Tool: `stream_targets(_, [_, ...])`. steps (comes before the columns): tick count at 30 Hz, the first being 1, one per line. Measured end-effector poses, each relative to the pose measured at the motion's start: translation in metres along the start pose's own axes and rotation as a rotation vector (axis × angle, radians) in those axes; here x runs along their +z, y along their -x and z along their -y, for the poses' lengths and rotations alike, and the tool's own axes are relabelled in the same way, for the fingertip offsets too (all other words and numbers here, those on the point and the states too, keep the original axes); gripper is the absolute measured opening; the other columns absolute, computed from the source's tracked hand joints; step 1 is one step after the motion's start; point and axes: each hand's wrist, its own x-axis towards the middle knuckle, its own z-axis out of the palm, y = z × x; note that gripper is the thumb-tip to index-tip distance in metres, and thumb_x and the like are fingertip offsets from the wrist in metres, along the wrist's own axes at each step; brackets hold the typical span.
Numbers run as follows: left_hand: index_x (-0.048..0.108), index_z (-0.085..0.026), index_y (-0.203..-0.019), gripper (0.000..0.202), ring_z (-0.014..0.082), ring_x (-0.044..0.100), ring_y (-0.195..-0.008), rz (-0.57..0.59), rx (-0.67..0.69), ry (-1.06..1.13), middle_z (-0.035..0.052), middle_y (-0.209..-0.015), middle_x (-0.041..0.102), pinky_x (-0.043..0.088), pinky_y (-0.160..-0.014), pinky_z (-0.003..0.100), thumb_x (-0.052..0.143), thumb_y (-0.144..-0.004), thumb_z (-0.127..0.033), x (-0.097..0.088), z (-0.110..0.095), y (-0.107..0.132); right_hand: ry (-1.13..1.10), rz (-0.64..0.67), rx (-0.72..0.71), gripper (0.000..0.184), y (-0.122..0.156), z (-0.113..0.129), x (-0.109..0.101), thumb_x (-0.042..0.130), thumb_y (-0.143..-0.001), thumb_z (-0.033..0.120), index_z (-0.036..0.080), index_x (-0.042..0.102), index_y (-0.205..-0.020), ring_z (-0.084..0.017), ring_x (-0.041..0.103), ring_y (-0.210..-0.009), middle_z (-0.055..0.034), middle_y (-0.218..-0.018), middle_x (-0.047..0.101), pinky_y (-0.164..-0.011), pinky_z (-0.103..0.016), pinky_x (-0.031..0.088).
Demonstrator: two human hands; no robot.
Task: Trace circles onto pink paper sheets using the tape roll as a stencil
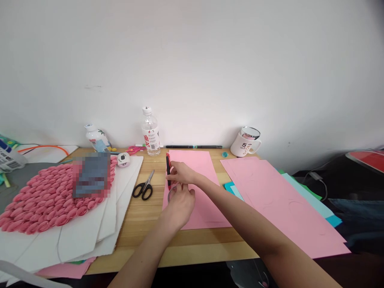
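Note:
A sheet of pink paper (207, 208) lies on the wooden table, beneath both hands. My right hand (182, 173) reaches across to its left edge, with fingers closed on a black and red pen (168, 163). Just below, my left hand (182, 203) rests on the paper with curled fingers. A small rounded grey edge (170, 195) shows beside those fingers; what it belongs to is mostly hidden. To the left of the sheet lie scissors (145, 189) with black handles, blades pointing away from me.
At the back stand a plastic bottle (152, 138) and a white mug (245, 143), with a long dark stick (194, 147) between them. More pink sheets (279, 200) lie right. Left, pink petal-like pieces (45, 200) cover white boards (81, 236), under a blurred dark object (92, 175).

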Motion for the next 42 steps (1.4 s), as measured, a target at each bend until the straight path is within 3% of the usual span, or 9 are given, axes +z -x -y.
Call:
stream_targets(4, [0.058, -0.009, -0.097, 0.030, 0.0319, 0.052, -0.105, -0.019, 0.005, 0.012, 0.0199, -0.111, 0.055, 0.049, -0.079, 0.041, 0.046, -0.072, 0.003, 0.002, 0.001, 0.000, -0.030, -0.148, 0.068, 0.027, 0.007, -0.008, -0.002, 0.062, -0.074, 0.012, 0.023, 0.038, -0.073, -0.017, 0.065, -0.057, 0.0018, -0.063, 0.066, -0.052, -0.024, 0.044])
stream_targets(9, [0.056, -0.011, -0.087, 0.030, 0.0251, 0.053, -0.095, 0.049, 0.048, 0.056, 0.0160, -0.102, 0.055, 0.047, -0.079, 0.036, 0.039, -0.072, 0.008, -0.008, 0.003, 0.005, -0.137, -0.300, 0.164, 0.022, 0.029, -0.021, -0.016, 0.061, -0.073, 0.013, 0.022, 0.041, -0.076, -0.017, 0.066, -0.058, 0.0016, -0.062, 0.066, -0.052, -0.024, 0.043])
stream_targets(13, [0.053, -0.014, -0.084, 0.037, 0.0208, 0.050, -0.091, 0.018, 0.075, 0.205, 0.0106, -0.099, 0.054, 0.044, -0.080, 0.034, 0.033, -0.067, 0.012, -0.006, 0.011, 0.013, -0.230, -0.562, 0.200, 0.019, 0.072, -0.045, -0.030, 0.064, -0.074, 0.028, 0.021, 0.049, -0.082, -0.021, 0.069, -0.066, -0.0006, -0.064, 0.069, -0.055, -0.026, 0.043])
stream_targets(16, [0.049, -0.017, -0.087, 0.036, 0.0175, 0.048, -0.096, -0.066, 0.102, 0.393, 0.0066, -0.103, 0.052, 0.044, -0.086, 0.031, 0.031, -0.069, 0.009, 0.009, 0.021, 0.019, -0.327, -0.771, 0.231, 0.026, 0.111, -0.061, -0.033, 0.067, -0.072, 0.038, 0.020, 0.052, -0.082, -0.024, 0.071, -0.072, -0.0024, -0.065, 0.070, -0.062, -0.029, 0.045])
stream_targets(18, [0.047, -0.018, -0.079, 0.029, 0.0162, 0.047, -0.098, -0.096, 0.118, 0.484, 0.0051, -0.104, 0.051, 0.044, -0.087, 0.031, 0.030, -0.075, 0.006, 0.022, 0.027, 0.022, -0.407, -0.831, 0.267, 0.031, 0.131, -0.066, -0.030, 0.070, -0.069, 0.043, 0.020, 0.053, -0.081, -0.026, 0.071, -0.075, -0.0025, -0.063, 0.070, -0.066, -0.031, 0.046])
stream_targets(22, [0.047, -0.019, -0.073, 0.028, 0.0178, 0.048, -0.111, -0.204, 0.148, 0.584, 0.0053, -0.104, 0.053, 0.045, -0.096, 0.036, 0.029, -0.088, -0.004, 0.044, 0.032, 0.026, -0.606, -0.830, 0.252, 0.041, 0.150, -0.064, -0.018, 0.074, -0.065, 0.050, 0.020, 0.056, -0.085, -0.026, 0.071, -0.079, -0.0043, -0.068, 0.072, -0.074, -0.034, 0.048])
stream_targets(26, [0.052, -0.019, -0.075, 0.015, 0.0243, 0.040, -0.130, -0.329, 0.150, 0.575, 0.0085, -0.121, 0.055, 0.041, -0.106, 0.045, 0.047, -0.088, -0.013, 0.059, 0.032, 0.027, -0.703, -0.863, 0.238, 0.045, 0.148, -0.061, -0.010, 0.075, -0.064, 0.054, 0.020, 0.058, -0.088, -0.026, 0.071, -0.079, -0.0046, -0.067, 0.072, -0.074, -0.035, 0.049])
stream_targets(33, [0.055, -0.018, -0.097, 0.018, 0.0246, 0.045, -0.129, -0.468, 0.089, 0.456, 0.0098, -0.120, 0.059, 0.029, -0.112, 0.058, 0.038, -0.093, -0.014, 0.072, 0.033, 0.027, -0.765, -0.861, 0.211, 0.045, 0.143, -0.062, -0.003, 0.076, -0.065, 0.052, 0.019, 0.058, -0.089, -0.022, 0.069, -0.073, -0.0051, -0.073, 0.073, -0.066, -0.030, 0.050])
stream_targets(42, [0.053, -0.016, -0.091, 0.022, 0.0293, 0.041, -0.132, -0.449, 0.277, 0.388, 0.0128, -0.116, 0.056, 0.037, -0.107, 0.059, 0.033, -0.093, -0.007, 0.065, -0.021, 0.006, -0.987, -0.967, 0.151, 0.040, 0.141, -0.059, 0.001, 0.079, -0.062, 0.048, 0.020, 0.058, -0.081, -0.018, 0.068, -0.074, -0.0030, -0.078, 0.070, -0.068, -0.029, 0.054])
